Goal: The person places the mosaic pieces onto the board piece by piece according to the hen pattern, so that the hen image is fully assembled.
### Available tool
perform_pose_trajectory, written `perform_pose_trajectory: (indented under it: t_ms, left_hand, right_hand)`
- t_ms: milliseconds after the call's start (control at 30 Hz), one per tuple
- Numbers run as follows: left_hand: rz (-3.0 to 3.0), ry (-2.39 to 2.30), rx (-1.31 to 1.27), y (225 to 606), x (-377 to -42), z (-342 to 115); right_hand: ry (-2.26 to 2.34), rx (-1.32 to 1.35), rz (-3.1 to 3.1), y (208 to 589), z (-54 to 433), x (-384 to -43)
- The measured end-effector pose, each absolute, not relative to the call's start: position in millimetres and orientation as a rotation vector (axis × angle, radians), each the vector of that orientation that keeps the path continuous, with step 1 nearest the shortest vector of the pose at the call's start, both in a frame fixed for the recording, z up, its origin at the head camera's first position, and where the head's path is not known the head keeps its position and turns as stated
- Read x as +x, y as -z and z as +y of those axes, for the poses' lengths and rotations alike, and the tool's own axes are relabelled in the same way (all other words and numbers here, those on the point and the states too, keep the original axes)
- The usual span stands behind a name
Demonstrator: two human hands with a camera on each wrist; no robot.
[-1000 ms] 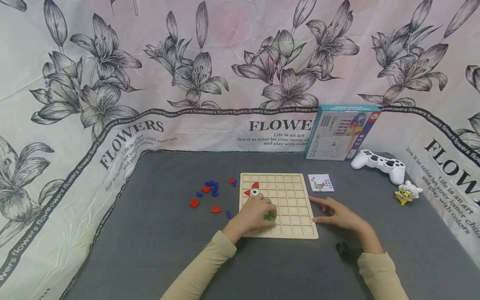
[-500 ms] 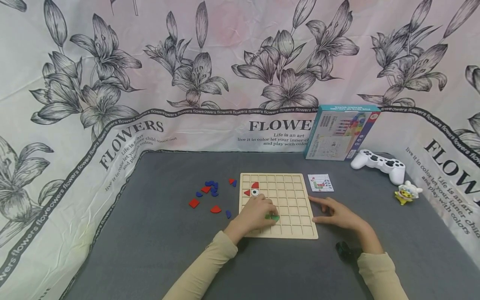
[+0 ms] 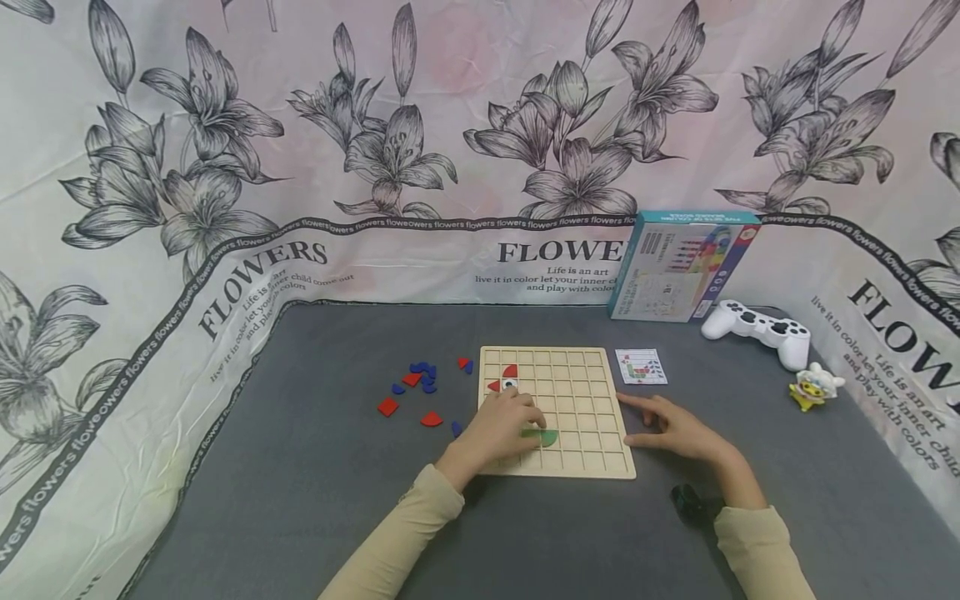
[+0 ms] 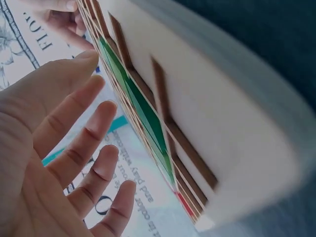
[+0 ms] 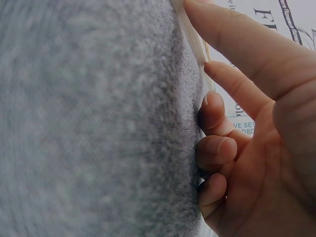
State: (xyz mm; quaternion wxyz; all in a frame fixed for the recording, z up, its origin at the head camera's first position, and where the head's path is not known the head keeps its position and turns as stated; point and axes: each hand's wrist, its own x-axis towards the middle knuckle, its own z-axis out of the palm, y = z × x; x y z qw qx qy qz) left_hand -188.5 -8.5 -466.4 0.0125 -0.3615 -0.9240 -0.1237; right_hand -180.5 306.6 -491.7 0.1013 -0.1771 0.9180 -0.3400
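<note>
My relaxed left hand (image 3: 504, 422) grips nothing beside the green pieces (image 3: 551, 437) on the board (image 3: 587, 404); brushing could unseat them (seating unclear). My right hand (image 3: 675, 428), thumb and index extended, touches the board's edge.

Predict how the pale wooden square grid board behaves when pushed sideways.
Probably stiff: the board lies flat with straight edges. Unlikely to tip, being broad and low. Its ridges may keep the flat green round-edged piece from sliding.
</note>
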Motion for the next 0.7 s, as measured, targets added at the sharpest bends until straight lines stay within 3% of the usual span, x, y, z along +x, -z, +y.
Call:
perform_pose_trajectory:
  t_ms: [700]
  left_hand:
    - [-2.919, 0.507, -0.8, 472.5, -202.3, -93.1]
  right_hand:
    - [1.005, -0.542, 2.717, 491.4, 305.6, -180.1]
